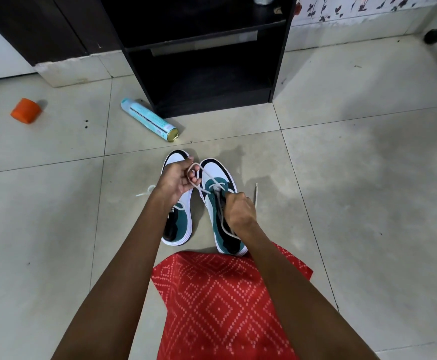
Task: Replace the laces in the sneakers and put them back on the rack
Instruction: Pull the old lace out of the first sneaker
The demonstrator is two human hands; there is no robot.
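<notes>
Two white, teal and black sneakers stand side by side on the tiled floor, toes pointing away from me. My left hand [177, 179] hovers over the left sneaker [178, 224] and pinches a loop of white lace [199, 178] that runs to the right sneaker [218, 178]. My right hand [239, 210] grips the other part of that lace over the right sneaker's eyelets. One lace end [255, 194] trails on the floor to the right. Another white lace piece [145, 191] lies left of the left sneaker.
A dark shoe rack [207, 55] with open shelves stands straight ahead. A light blue spray can [148, 119] lies on the floor by its left foot. An orange object [26, 111] sits at the far left. My red patterned garment [222, 302] covers the floor below the sneakers.
</notes>
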